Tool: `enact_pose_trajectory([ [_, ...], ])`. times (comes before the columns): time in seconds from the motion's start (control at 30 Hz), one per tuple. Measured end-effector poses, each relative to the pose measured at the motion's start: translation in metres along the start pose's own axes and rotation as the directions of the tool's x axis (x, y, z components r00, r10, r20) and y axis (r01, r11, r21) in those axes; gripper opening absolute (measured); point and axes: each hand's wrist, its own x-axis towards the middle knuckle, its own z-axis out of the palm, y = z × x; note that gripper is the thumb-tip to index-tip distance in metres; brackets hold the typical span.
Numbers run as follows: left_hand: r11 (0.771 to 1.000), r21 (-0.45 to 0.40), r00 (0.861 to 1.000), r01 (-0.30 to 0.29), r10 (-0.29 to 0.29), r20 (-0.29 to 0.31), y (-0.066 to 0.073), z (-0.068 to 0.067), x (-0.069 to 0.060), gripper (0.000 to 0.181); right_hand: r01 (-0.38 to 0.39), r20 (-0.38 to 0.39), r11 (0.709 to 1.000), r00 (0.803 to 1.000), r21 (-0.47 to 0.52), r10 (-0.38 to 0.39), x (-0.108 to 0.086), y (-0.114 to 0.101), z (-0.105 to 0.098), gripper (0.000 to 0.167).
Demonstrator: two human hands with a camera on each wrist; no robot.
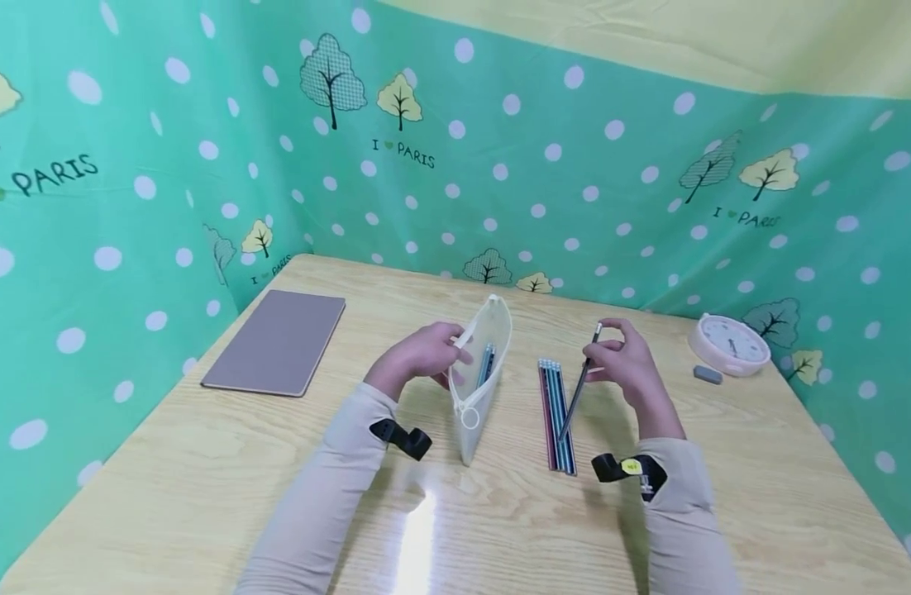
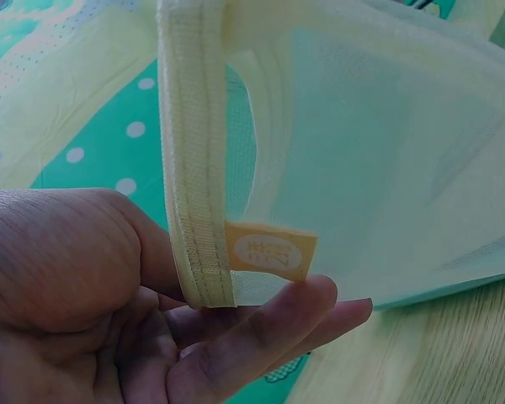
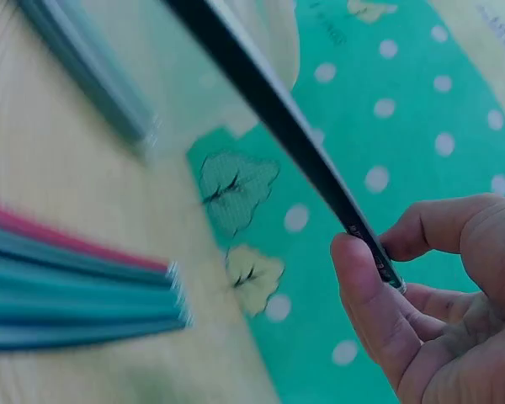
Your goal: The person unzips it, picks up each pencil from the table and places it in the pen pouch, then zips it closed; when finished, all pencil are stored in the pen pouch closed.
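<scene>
My left hand (image 1: 427,350) pinches the rim of a pale, see-through zip pouch (image 1: 476,423), which stands upright with its mouth open. In the left wrist view a small tan label (image 2: 272,251) hangs from the zip edge beside the fingertips. Some pencils (image 1: 487,365) show inside the pouch. Right of it, my right hand (image 1: 625,364) pinches a dark pencil (image 3: 278,118) near its white-tipped end, slanting down over a row of pencils (image 1: 554,413) on the table. Those lie side by side, mostly blue, with a pinkish-red one (image 3: 76,236) at one edge.
A grey-mauve notebook (image 1: 277,340) lies at the table's left. Towards the right edge are a round white clock (image 1: 731,343) and a small grey-blue eraser-like block (image 1: 708,375). Green dotted cloth (image 1: 530,182) hangs behind and along both sides of the wooden table (image 1: 500,537).
</scene>
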Motion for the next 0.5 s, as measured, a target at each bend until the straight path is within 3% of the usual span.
enact_pose_trajectory([
  [0.5, 1.000, -0.012, 1.000, -0.006, 0.006, 0.013, 0.000, 0.000, -0.001, 0.039, 0.131, -0.061, 0.991, 0.990, 0.035, -0.129, -0.020, -0.029, -0.003, 0.064],
])
